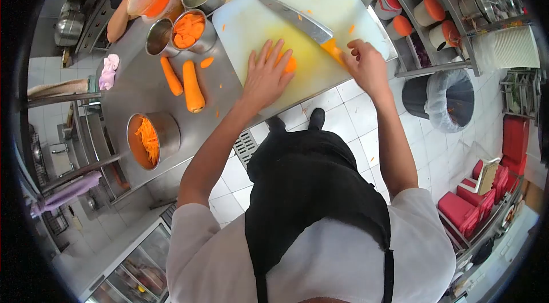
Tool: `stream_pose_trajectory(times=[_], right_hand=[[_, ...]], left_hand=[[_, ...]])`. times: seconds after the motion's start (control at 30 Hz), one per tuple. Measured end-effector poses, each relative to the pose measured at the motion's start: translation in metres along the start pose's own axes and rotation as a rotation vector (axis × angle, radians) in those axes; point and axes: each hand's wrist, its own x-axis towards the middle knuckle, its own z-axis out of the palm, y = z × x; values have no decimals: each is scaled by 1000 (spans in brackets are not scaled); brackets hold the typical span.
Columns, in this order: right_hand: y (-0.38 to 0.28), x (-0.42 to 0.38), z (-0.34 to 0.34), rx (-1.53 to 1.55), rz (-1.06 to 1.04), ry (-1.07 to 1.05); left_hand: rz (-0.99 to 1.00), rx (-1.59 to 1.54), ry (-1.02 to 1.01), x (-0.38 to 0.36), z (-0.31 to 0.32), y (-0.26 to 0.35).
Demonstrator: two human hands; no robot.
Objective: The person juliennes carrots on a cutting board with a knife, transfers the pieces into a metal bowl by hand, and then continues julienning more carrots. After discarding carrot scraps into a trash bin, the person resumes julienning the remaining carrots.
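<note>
Here the left hand (266, 71) lies flat, fingers spread, pressing a firm, roll-prone carrot piece (290, 64) at the cutting board's (251, 20) near edge, while the right hand (366, 65) is closed around the knife (294, 17) handle.

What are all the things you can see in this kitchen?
Cutting board: one, white, on the steel counter.
Knife: one, silver blade, orange handle, over the board.
Carrot piece: one, orange, under the left hand.
Whole carrots: two, orange, left of the board.
Bowl of shredded carrot: one, steel, counter's near end.
Bowl of carrot slices: one, steel, beside the board.
Bin: one, dark, floor right.
Left hand: pressing the carrot piece.
Right hand: gripping the knife handle.
</note>
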Motion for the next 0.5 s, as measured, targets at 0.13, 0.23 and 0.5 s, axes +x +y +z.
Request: stream_pose_trajectory(times=[0.13, 0.23, 0.5], right_hand=[[8, -20, 8, -97, -70, -41], [8, -25, 14, -117, -39, -13], [-1, -16, 21, -165, -56, -72]], left_hand=[[94, -107, 105, -3, 12, -6], [146, -95, 104, -2, 8, -7], [139, -48, 99, 1, 3, -3]])
